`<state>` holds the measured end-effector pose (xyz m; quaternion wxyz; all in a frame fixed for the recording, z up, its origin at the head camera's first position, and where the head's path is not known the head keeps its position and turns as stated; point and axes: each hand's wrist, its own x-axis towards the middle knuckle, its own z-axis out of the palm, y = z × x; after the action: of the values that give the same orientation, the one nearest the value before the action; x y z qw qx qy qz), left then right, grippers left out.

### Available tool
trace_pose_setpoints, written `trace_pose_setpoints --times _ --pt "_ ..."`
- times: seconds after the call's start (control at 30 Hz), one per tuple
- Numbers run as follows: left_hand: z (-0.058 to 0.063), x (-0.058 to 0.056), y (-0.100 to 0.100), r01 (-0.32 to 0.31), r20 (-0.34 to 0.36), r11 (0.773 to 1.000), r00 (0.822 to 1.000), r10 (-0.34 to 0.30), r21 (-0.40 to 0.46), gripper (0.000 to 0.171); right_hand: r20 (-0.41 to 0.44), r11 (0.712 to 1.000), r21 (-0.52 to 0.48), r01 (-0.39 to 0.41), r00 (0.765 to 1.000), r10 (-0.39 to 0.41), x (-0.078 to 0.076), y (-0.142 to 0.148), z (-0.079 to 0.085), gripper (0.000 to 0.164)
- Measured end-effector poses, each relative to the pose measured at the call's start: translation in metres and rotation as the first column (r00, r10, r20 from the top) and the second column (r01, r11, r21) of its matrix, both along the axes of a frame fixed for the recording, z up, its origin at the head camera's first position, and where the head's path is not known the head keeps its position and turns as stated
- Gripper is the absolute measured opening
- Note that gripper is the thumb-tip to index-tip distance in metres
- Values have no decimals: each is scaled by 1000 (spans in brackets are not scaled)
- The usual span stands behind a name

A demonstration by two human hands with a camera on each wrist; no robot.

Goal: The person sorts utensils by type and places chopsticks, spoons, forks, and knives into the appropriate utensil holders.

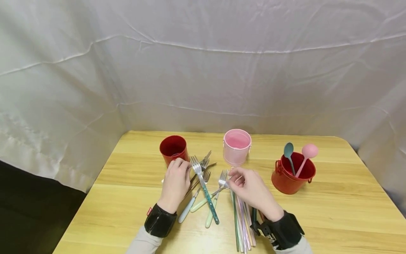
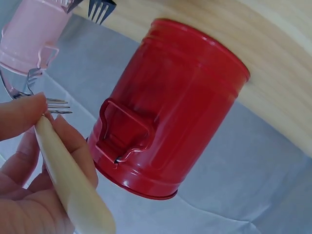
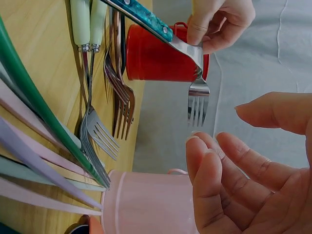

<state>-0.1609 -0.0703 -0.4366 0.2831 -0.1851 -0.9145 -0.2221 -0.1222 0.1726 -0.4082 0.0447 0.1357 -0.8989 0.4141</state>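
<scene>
- Gripping a cream handle in the left hand, with a red bucket near, at twelve o'clock.
- Having a teal-handled fork at that hand's four o'clock.
- Curving the right hand loosely, thumb apart, near a pink bucket at eleven o'clock.

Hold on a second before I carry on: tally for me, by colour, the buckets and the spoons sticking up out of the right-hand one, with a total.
Red buckets: 2, the left one and the right one
Pink buckets: 1
Teal spoons: 1
Pink spoons: 1
Total: 5
</scene>
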Motion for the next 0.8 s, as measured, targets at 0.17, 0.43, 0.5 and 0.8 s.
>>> trace_pose_setpoints --times 0.17,0.43,0.5,0.8 --pt "3 -1 0 1 -11 1000 1000 0 26 8 3 1000 10 6 1000 -6 0 2 1 20" --pt "7 -2 -2 -1 -80 1000 997 -1 -20 8 -10 1000 9 -6 1000 6 1 3 1 19" --pt "9 -4 -3 19 -116 998 993 -25 -53 10 -10 1000 10 -10 1000 10 1 3 1 18" --pt "16 -11 -7 83 -185 988 977 -108 -134 25 -10 1000 22 -6 1000 6 0 7 0 18"
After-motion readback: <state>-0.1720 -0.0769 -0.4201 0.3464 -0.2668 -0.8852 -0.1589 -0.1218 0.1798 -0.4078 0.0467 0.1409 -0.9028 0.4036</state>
